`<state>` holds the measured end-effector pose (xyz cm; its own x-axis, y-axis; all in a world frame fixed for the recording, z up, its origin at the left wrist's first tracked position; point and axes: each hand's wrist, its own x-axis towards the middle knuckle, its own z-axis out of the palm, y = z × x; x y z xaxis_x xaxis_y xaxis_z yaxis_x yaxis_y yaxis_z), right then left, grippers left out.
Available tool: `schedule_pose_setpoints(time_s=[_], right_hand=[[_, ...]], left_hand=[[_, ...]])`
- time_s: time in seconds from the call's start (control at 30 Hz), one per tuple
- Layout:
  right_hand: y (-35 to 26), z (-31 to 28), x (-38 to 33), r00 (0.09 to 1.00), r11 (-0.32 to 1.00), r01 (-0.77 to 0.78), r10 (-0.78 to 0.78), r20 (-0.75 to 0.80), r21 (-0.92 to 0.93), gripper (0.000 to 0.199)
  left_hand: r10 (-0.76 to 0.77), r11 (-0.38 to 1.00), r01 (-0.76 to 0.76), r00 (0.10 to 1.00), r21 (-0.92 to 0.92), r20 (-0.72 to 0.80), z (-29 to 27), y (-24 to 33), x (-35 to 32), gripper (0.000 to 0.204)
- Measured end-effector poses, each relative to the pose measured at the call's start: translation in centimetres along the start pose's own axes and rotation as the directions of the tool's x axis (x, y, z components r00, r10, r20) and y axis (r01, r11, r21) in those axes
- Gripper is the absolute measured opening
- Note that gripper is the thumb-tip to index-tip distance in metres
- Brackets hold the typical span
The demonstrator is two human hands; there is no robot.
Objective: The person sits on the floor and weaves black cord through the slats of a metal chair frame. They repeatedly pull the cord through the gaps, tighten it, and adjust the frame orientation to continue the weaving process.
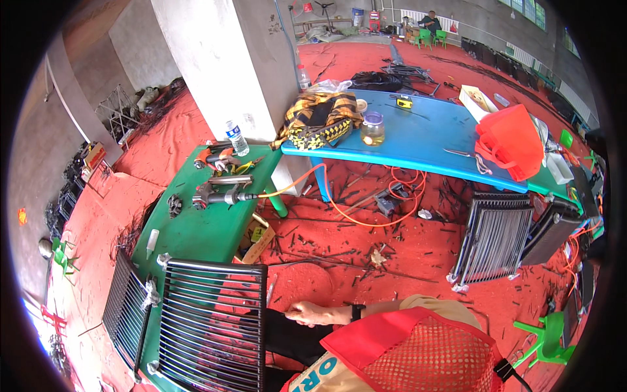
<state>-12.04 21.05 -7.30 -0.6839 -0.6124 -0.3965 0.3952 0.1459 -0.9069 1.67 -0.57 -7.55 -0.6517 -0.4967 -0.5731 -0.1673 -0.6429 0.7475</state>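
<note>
My right hand (308, 314) is closed, with the fingers curled in above my dark trouser leg (287, 336). Whatever it may hold is too small to make out. A dark band (357, 312) circles that wrist. Just left of the hand, a black slatted frame (212, 313) stands in front of me, leaning by the green table (189, 238); the hand looks apart from it. White wrapping covers some of its corners. A second slatted frame (127, 307) is tilted behind it at the left. My left hand does not show.
A power drill (222, 197) on the green table trails an orange hose (336, 208) to the littered red floor. Beyond stands a blue table (418, 134) with a jar (373, 129), cloth bag (320, 117) and red bag (513, 144). More frames (496, 238) lean at right near a green chair (548, 340).
</note>
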Motion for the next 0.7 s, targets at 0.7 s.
schedule_pose_setpoints(time_s=[0.7], right_hand=[[-3.6, 1.6, 5.9, 0.997, 0.919, -0.009, -0.021, 0.071, 0.394, 0.033]], left_hand=[[0.26, 0.964, -0.233, 0.93, 0.131, -0.261, -10.4, 6.2, -5.6, 0.023]])
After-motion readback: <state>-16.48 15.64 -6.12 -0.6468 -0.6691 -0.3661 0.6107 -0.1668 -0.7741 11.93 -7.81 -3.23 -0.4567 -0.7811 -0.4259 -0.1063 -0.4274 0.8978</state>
